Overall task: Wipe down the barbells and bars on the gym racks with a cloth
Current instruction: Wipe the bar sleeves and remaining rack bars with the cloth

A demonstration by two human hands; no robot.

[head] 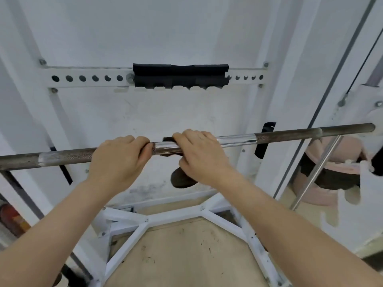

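Note:
A steel barbell (290, 136) runs across the view from lower left to upper right, resting on a white rack. Its middle is shiny and its outer parts are dull and knurled. My left hand (120, 160) grips the bar from above, just left of centre. My right hand (201, 154) holds a dark brown cloth (182, 179) wrapped over the bar right beside the left hand. A loose end of the cloth hangs below the bar under my right wrist.
A white crossbeam with holes (83, 78) carries a black pad (180, 74) on the wall behind. The white rack base frame (149, 220) and a tan floor panel lie below. Pinkish weight plates (323, 164) and a chrome rod (317, 172) stand at right.

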